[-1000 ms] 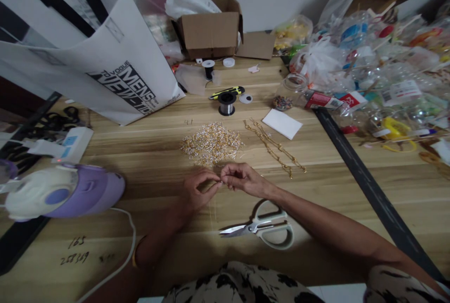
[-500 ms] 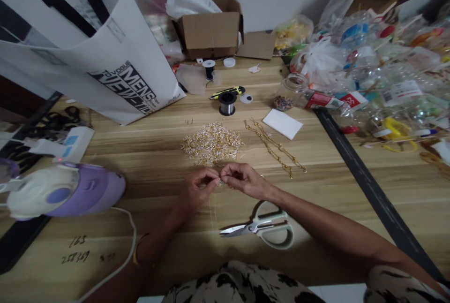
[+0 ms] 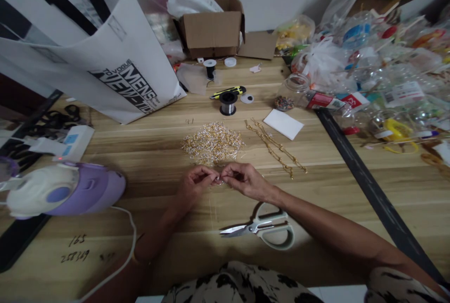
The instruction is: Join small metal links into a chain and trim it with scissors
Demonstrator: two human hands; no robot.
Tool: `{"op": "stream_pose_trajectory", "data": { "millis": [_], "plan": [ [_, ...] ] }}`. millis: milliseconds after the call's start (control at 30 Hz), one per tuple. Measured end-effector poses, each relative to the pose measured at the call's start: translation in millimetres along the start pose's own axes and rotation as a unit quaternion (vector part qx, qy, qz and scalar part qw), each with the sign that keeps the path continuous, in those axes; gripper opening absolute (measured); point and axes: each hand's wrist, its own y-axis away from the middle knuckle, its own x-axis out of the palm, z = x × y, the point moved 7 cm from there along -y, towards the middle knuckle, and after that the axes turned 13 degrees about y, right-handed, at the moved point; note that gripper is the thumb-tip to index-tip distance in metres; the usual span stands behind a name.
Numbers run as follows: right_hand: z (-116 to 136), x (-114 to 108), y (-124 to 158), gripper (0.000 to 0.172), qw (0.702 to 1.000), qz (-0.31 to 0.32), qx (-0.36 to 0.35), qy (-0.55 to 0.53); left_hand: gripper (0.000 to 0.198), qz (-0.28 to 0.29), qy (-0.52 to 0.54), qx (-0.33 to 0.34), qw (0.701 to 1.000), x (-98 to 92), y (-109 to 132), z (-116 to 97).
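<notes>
My left hand (image 3: pixel 195 185) and my right hand (image 3: pixel 248 181) meet just in front of a heap of small gold and clear bead pieces (image 3: pixel 213 143). Both are closed in a pinch, thumb against forefinger, fingertips almost touching. A small shiny bead piece (image 3: pixel 218 180) glints at the left fingertips; fingers partly cover it. What the right fingertips pinch is too small to make out. Right of the heap lie gold bead chains (image 3: pixel 276 150). Below the right wrist rest scissors (image 3: pixel 262 228) with pale grey handles, blades pointing left.
Behind the heap stand a wire spool (image 3: pixel 228 106), a yellow-black utility knife (image 3: pixel 225 92) and a jar of beads (image 3: pixel 284 102). A white pad (image 3: pixel 283 124) lies nearby. Left are a purple bottle (image 3: pixel 91 188) and a large paper bag (image 3: pixel 133 68); plastic bottles (image 3: pixel 386 92) crowd the right.
My left hand has shifted slightly left and turned a little, so the shiny piece at its fingertips shows more. My right hand stays nearly in place.
</notes>
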Motion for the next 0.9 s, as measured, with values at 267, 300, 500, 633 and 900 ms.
{"op": "stream_pose_trajectory", "data": {
  "millis": [267, 300, 500, 633, 900],
  "plan": [
    [-2.7, 1.0, 1.1, 0.017, 0.999, 0.004, 0.003, 0.042, 0.016, 0.003, -0.061, 0.070, 0.996, -1.3, 0.1, -2.9],
    [-2.7, 1.4, 1.2, 0.016, 0.999, 0.006, 0.003, 0.048, 0.016, 0.007, -0.063, 0.076, 0.995, -1.2, 0.3, -1.8],
    [2.0, 3.0, 2.0, 0.014, 0.996, 0.019, -0.023, 0.085, 0.015, 0.021, -0.088, 0.109, 0.990, -1.6, 1.8, 3.3],
    [4.7, 4.5, 3.2, 0.011, 0.993, 0.032, -0.043, 0.108, 0.016, 0.029, -0.096, 0.130, 0.986, 0.4, 2.8, 2.5],
    [0.0, 2.0, 2.3, 0.010, 0.992, 0.010, -0.043, 0.120, 0.018, 0.022, -0.061, 0.082, 0.995, 0.0, -1.3, -4.3]
  ]
}}
